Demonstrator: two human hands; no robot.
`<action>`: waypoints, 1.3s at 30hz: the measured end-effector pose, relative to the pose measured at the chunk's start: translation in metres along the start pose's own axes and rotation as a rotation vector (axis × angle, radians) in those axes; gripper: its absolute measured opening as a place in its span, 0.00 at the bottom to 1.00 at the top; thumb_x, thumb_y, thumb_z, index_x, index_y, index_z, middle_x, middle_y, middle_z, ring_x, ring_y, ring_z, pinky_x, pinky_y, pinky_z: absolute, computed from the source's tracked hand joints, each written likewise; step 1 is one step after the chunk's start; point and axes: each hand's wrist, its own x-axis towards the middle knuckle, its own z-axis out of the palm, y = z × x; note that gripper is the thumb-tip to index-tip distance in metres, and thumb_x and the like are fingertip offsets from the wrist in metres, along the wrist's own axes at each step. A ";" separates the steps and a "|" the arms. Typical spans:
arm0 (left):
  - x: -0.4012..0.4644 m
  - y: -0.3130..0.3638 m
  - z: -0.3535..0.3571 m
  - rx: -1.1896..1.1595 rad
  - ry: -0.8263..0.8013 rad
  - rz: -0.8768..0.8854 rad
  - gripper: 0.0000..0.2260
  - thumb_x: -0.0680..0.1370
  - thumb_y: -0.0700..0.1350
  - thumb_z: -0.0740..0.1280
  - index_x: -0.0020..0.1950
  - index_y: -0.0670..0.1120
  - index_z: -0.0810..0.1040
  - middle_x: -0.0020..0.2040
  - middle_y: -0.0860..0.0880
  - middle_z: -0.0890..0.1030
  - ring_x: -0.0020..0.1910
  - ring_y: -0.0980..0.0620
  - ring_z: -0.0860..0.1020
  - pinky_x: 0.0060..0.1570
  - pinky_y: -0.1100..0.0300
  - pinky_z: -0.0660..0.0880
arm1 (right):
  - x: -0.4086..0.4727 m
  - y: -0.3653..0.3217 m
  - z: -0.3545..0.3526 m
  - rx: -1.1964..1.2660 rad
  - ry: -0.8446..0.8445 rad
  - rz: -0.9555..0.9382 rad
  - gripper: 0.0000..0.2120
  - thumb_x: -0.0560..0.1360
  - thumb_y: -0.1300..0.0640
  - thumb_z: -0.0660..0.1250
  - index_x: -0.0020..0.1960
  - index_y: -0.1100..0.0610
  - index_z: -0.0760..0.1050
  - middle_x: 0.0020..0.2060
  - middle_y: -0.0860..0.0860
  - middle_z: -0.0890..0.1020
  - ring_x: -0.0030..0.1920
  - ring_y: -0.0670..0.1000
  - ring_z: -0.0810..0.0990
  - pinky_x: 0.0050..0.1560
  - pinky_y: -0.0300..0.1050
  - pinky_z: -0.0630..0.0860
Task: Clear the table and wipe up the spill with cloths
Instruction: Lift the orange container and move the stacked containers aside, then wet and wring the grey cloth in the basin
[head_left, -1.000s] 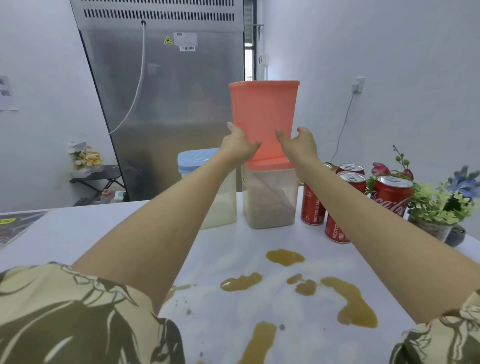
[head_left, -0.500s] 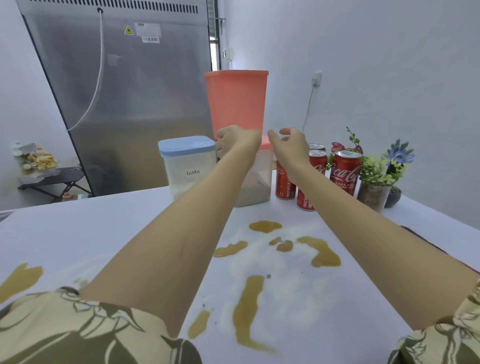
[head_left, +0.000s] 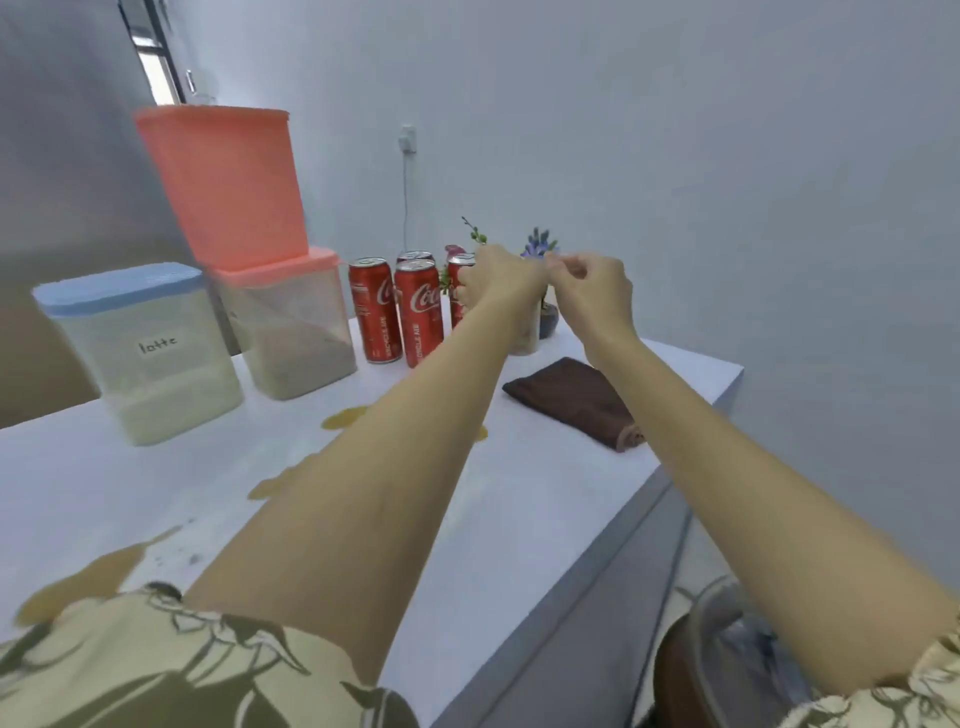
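while both arms reach over the table (head_left: 545, 499), the left hand (head_left: 493, 283) and right hand (head_left: 592, 296) hover by the cans (head_left: 418, 312), fingers curled, holding nothing visible; cloth (head_left: 576, 400) lies near the right edge, spill (head_left: 345, 417) beneath the left forearm.

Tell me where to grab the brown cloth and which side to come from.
Take the brown cloth by its near rolled end, by the table edge. Come from above on the right: it lies flat and folded, apart from the cans, and the right hand looks closest. Pinch through all the layers so it probably stays folded.
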 end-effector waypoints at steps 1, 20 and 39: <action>-0.011 0.002 0.017 -0.019 -0.044 0.013 0.21 0.70 0.46 0.65 0.60 0.40 0.75 0.61 0.39 0.75 0.60 0.39 0.75 0.59 0.44 0.74 | -0.002 0.007 -0.017 -0.017 0.023 0.003 0.14 0.78 0.52 0.62 0.53 0.61 0.80 0.45 0.50 0.80 0.48 0.48 0.77 0.49 0.41 0.71; -0.175 -0.082 0.241 0.203 -0.654 0.311 0.16 0.76 0.32 0.56 0.61 0.42 0.72 0.61 0.46 0.75 0.56 0.54 0.72 0.51 0.64 0.67 | -0.099 0.209 -0.226 -0.161 0.246 0.431 0.13 0.77 0.51 0.65 0.43 0.60 0.81 0.39 0.53 0.83 0.43 0.54 0.82 0.48 0.55 0.79; -0.181 -0.235 0.345 0.336 -1.010 0.179 0.14 0.75 0.33 0.58 0.58 0.41 0.74 0.59 0.44 0.77 0.58 0.47 0.75 0.55 0.59 0.70 | -0.180 0.352 -0.233 -0.268 0.438 0.835 0.12 0.77 0.53 0.65 0.45 0.61 0.81 0.38 0.54 0.83 0.41 0.51 0.80 0.43 0.42 0.73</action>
